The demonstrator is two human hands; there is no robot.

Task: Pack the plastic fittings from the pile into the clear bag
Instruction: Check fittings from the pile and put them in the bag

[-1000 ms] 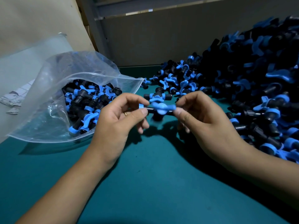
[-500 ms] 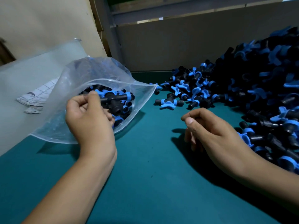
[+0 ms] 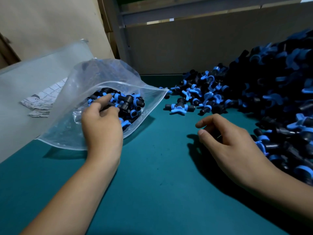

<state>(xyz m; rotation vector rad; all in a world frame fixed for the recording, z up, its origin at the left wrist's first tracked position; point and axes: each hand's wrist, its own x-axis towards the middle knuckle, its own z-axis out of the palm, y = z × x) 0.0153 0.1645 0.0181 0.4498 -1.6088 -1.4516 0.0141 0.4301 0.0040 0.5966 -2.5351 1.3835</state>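
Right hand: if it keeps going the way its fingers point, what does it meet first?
The right hand points up-left over bare green mat. First in line is probably the lone fitting lying apart before the pile; depth is unclear.

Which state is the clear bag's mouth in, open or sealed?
Open: the clear bag gapes at its rim, with the left hand reaching among fittings inside.
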